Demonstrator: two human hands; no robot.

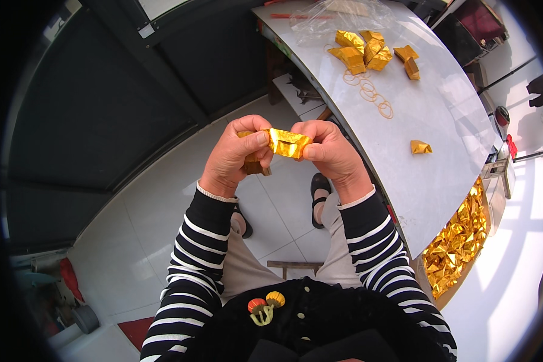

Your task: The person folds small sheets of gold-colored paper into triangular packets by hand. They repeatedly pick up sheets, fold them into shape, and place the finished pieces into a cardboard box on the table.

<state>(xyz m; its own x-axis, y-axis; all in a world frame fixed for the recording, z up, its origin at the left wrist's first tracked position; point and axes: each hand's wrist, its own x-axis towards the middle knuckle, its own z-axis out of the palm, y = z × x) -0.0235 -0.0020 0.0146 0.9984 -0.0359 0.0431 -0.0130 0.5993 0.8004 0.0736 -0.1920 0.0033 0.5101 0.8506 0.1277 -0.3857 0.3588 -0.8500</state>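
A folded piece of shiny gold foil paper is stretched between my two hands, a slit showing along its middle. My left hand pinches its left end between thumb and finger, and a further stack of folded gold paper sits in the same hand's curled fingers. At the right end, the thumb and finger of my right hand grip the piece. On the table to the right lie several bundles of folded gold paper, loose rubber bands and a single folded gold piece.
The grey-white table curves along my right side, with a clear plastic bag at its far end. Beyond its near edge stands a box heaped with folded gold foil pieces. A dark panelled wall rises on the left.
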